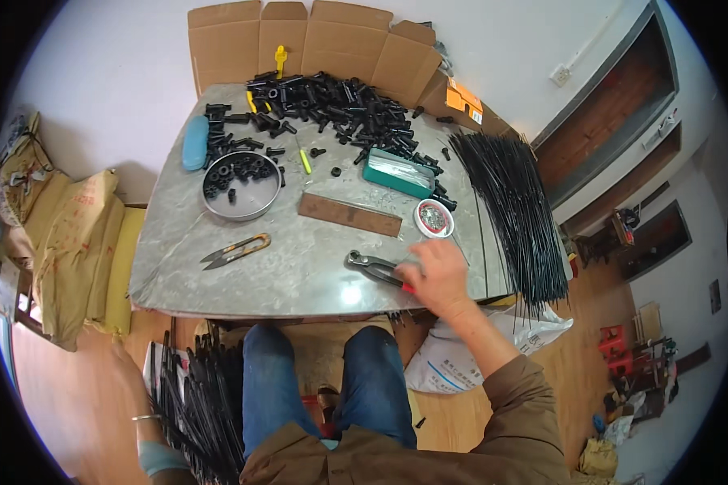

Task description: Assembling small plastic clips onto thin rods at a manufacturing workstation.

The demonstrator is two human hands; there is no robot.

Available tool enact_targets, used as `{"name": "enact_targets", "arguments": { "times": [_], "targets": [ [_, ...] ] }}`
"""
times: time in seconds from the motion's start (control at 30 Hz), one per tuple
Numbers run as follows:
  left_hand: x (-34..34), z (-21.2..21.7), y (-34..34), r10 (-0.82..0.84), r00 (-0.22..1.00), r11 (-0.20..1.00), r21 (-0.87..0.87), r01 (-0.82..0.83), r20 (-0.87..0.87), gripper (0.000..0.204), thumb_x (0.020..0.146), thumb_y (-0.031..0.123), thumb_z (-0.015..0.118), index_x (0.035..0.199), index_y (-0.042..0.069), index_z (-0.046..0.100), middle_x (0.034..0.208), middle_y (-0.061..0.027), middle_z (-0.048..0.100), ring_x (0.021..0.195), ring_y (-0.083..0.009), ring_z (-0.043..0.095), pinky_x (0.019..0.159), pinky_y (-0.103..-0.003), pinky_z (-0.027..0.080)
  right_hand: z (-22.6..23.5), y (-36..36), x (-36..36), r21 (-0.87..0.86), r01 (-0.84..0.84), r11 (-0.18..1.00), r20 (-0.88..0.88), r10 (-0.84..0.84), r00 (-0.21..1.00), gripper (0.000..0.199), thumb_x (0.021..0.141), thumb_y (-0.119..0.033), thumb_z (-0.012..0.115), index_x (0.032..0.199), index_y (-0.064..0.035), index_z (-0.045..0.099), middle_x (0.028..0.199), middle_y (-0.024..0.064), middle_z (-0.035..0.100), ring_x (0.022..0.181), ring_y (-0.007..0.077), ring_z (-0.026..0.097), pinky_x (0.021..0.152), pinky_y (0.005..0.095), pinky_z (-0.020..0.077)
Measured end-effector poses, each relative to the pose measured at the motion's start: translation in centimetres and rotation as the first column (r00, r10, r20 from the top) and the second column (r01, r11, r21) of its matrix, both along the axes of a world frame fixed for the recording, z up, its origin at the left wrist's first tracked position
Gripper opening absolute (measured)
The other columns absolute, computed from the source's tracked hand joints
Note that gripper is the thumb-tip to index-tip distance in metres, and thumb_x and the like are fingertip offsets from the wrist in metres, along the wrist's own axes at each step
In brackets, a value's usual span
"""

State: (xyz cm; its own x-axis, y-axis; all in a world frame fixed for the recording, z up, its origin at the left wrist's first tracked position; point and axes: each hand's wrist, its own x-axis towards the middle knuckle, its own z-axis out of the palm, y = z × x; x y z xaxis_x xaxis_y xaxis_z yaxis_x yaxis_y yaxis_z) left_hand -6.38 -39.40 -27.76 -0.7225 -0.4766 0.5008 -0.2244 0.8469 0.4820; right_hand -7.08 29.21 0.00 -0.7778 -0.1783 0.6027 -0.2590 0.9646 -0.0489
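Note:
My right hand is on the red handles of a pair of end-cutting pincers lying near the table's front edge. Its fingers are curled over the handles and slightly blurred. My left hand hangs low beside the table, left of a bundle of long black rods. Its fingers look stretched out, with nothing visible in them. Just beyond the right hand stands a small white tub of little metal pieces. Left of the pincers lie thread snips, and behind them a brown flat bar.
Black tubular parts are heaped at the table's back against cardboard. A metal bowl holds black pieces. A green box, blue case and thin black rods also lie on the table. A white sack sits below right.

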Motion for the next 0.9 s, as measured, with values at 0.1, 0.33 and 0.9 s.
{"name": "enact_targets", "arguments": {
  "times": [0.1,0.33,0.9],
  "targets": [
    [0.8,-5.7,11.7,-0.098,0.871,0.94,0.332,-0.078,0.482,0.034,0.099,0.024,0.042,0.117,-0.004,0.051,0.104,-0.0288,0.06,0.099,-0.0416,0.058,0.081,-0.046,0.046,0.5,11.1,-1.9,-0.022,0.326,0.945,-0.047,-0.327,0.944,0.017,0.079,-0.019,0.067,0.088,-0.0066,0.061,0.086,0.0108,0.06,0.083,0.0312,0.057,0.073,0.0425,0.0448],
    [2.9,-14.9,18.3,-0.175,0.755,0.901,0.412,-0.136,0.632,0.036,0.1,0.025,0.04,0.121,-0.003,0.046,0.116,-0.0301,0.056,0.108,-0.0442,0.054,0.087,-0.048,0.044,0.8,25.2,-6.6,0.333,0.869,0.367,0.044,-0.926,0.375,0.039,0.079,-0.027,0.07,0.106,-0.0011,0.059,0.107,0.0167,0.059,0.104,0.0342,0.055,0.085,0.0472,0.0447],
    [4.2,-19.3,20.1,-0.408,0.786,0.826,0.554,0.103,0.464,0.032,0.088,0.024,0.059,0.102,-0.004,0.064,0.08,-0.015,0.068,0.076,-0.0302,0.066,0.072,-0.041,0.051,2.0,28.3,-8.5,0.332,0.756,0.564,0.025,-0.807,0.59,0.026,0.087,-0.026,0.061,0.095,-0.0022,0.053,0.093,0.0227,0.066,0.089,0.0388,0.064,0.076,0.0492,0.0496]
  ]
}}
